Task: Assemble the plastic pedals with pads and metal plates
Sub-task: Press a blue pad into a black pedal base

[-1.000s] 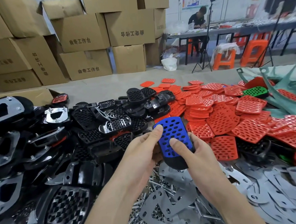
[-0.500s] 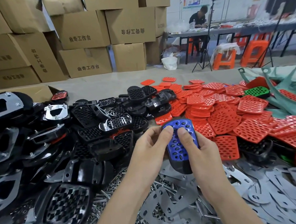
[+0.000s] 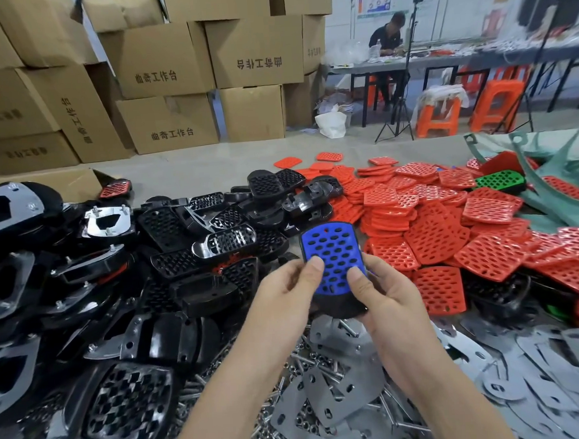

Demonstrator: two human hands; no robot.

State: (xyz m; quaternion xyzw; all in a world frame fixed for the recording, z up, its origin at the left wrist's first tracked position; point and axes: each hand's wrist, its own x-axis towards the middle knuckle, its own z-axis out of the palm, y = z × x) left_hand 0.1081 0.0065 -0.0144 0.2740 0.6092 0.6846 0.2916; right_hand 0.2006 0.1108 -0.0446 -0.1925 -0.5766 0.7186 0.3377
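A black plastic pedal (image 3: 339, 306) with a blue perforated pad (image 3: 332, 250) on its top face is held at the centre of the view. My left hand (image 3: 285, 293) grips its left side, thumb on the pad's lower left. My right hand (image 3: 386, 291) grips its right side, thumb on the pad's lower right. Loose black pedals (image 3: 189, 258) are piled to the left. Red perforated pads (image 3: 433, 232) are heaped to the right. Grey metal plates (image 3: 341, 394) and bolts lie below my hands.
One green pad (image 3: 499, 179) sits among the red ones at the far right. Stacked cardboard boxes (image 3: 160, 85) stand behind the piles. Beyond them are a tripod (image 3: 400, 112), orange stools (image 3: 440, 117) and a person seated at a long table (image 3: 474, 58).
The pedal with the blue pad has tilted upright towards me. Both thumbs slid from the pad's top end down to its lower part.
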